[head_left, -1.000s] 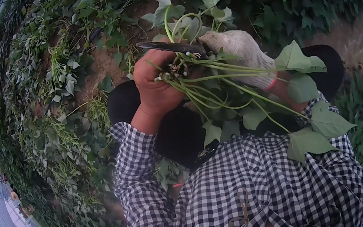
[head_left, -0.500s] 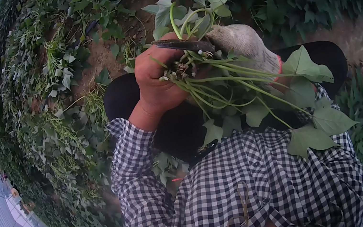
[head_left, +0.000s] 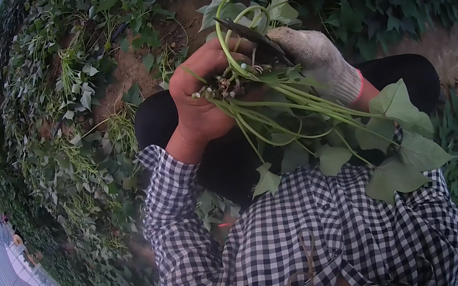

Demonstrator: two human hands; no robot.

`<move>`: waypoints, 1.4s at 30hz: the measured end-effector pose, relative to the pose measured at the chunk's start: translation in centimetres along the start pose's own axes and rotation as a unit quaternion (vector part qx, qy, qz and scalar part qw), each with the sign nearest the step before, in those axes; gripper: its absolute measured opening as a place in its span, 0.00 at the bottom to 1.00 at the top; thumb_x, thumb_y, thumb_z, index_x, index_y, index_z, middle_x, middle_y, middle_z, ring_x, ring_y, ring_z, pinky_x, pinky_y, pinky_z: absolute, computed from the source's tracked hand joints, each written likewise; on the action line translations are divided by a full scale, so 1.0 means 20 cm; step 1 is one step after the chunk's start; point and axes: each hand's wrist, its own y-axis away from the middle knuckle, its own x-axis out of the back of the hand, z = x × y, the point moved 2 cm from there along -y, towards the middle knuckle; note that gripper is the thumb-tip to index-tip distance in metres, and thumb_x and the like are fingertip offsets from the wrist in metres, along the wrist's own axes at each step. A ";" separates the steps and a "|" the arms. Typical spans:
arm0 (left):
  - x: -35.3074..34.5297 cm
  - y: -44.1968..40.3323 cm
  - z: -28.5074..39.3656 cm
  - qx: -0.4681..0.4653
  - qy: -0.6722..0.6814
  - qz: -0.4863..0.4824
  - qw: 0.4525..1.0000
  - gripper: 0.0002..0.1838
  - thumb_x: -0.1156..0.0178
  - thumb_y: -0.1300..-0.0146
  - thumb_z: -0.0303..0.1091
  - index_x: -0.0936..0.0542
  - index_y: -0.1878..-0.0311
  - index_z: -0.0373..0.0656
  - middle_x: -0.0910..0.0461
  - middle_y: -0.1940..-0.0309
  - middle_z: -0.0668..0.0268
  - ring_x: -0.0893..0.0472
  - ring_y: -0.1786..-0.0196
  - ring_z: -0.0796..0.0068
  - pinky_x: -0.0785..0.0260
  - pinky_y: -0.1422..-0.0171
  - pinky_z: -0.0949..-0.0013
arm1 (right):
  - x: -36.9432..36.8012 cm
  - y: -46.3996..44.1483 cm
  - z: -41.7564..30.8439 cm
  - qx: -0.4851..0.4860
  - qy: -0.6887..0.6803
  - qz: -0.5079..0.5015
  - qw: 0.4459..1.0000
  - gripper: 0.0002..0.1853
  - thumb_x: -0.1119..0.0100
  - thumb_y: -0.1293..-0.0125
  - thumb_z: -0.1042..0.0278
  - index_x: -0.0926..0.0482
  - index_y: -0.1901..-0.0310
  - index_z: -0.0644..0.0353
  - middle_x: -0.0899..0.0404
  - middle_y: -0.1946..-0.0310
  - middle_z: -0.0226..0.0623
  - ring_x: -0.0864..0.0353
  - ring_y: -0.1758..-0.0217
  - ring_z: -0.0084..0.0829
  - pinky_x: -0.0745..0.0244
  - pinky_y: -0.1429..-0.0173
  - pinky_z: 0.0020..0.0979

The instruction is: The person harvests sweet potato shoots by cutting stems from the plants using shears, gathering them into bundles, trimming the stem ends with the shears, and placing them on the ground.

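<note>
Two-handed, holding stems above the lap: gripping the cut ends in the bare left hand, curled snugly around them; apparently clasping a dark blade in the gloved right hand, curled too, though cannot tell how firmly. Letting leaves droop before the checked shirt. Seemingly at the step of working the blade among the stems. For the next move, would call for steadying the left grip and angling the edge away from bare skin.
</note>
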 end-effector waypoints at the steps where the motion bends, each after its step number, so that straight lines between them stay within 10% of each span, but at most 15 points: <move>1: 0.00 0.00 0.00 0.004 0.007 -0.001 1.000 0.17 0.24 0.57 0.27 0.21 0.65 0.33 0.19 0.61 0.60 0.18 0.62 0.71 0.26 0.58 0.72 | 0.00 0.00 0.00 0.004 -0.004 0.004 1.000 0.22 0.36 0.46 0.74 0.26 0.47 0.56 0.18 0.62 0.38 0.16 0.62 0.38 0.20 0.60 0.32; 17: 0.00 0.02 -0.06 -0.007 0.063 -0.003 0.998 0.20 0.25 0.55 0.27 0.22 0.59 0.36 0.17 0.66 0.64 0.17 0.65 0.75 0.25 0.60 0.73 | 0.19 0.05 0.07 -0.212 -0.100 -0.042 0.971 0.28 0.36 0.39 0.62 0.31 0.40 0.63 0.20 0.52 0.37 0.19 0.55 0.28 0.24 0.48 0.30; 22: 0.21 -0.03 -0.09 -0.004 0.010 0.182 0.983 0.21 0.28 0.50 0.22 0.23 0.53 0.35 0.18 0.60 0.64 0.19 0.59 0.77 0.25 0.53 0.74 | 0.41 0.12 0.23 -0.252 -0.227 0.067 0.938 0.28 0.38 0.38 0.62 0.31 0.39 0.65 0.22 0.48 0.41 0.21 0.50 0.29 0.24 0.45 0.29; 24: 0.47 -0.10 -0.09 -0.017 -0.135 0.259 0.956 0.20 0.29 0.50 0.21 0.23 0.53 0.35 0.18 0.60 0.65 0.19 0.59 0.77 0.25 0.52 0.74 | 0.53 0.11 0.20 -0.266 -0.043 0.094 0.958 0.26 0.39 0.36 0.60 0.30 0.39 0.64 0.20 0.50 0.37 0.21 0.53 0.23 0.24 0.51 0.24; 28: 0.98 -0.24 -0.05 -0.113 -0.417 0.282 0.857 0.14 0.33 0.44 0.25 0.22 0.55 0.40 0.17 0.62 0.63 0.17 0.62 0.71 0.25 0.57 0.71 | 0.69 0.12 0.32 -0.264 -0.087 0.169 0.946 0.24 0.42 0.33 0.60 0.29 0.41 0.65 0.18 0.54 0.36 0.23 0.64 0.18 0.28 0.60 0.21; 31: 1.12 -0.30 -0.01 0.038 -0.722 0.150 0.674 0.09 0.39 0.40 0.31 0.22 0.55 0.46 0.17 0.63 0.60 0.17 0.64 0.60 0.27 0.61 0.63 | 0.70 0.10 0.30 -0.232 -0.120 0.187 0.947 0.22 0.45 0.31 0.61 0.29 0.41 0.66 0.18 0.55 0.36 0.25 0.68 0.15 0.29 0.62 0.20; 38: 0.91 -0.14 -0.45 0.263 -0.507 -0.314 0.759 0.13 0.43 0.45 0.29 0.22 0.56 0.41 0.20 0.62 0.49 0.21 0.57 0.46 0.29 0.56 0.52 | 0.77 0.14 0.22 -0.239 -0.088 0.131 0.958 0.22 0.47 0.31 0.60 0.29 0.41 0.66 0.19 0.57 0.33 0.26 0.69 0.17 0.29 0.62 0.19; 42: 0.64 0.10 -1.06 0.352 -0.411 -0.323 0.776 0.15 0.44 0.46 0.28 0.23 0.54 0.42 0.20 0.62 0.49 0.21 0.57 0.45 0.29 0.56 0.50 | 0.80 0.16 0.20 -0.257 -0.063 0.131 0.955 0.22 0.47 0.32 0.59 0.28 0.42 0.66 0.19 0.58 0.31 0.26 0.69 0.17 0.29 0.63 0.21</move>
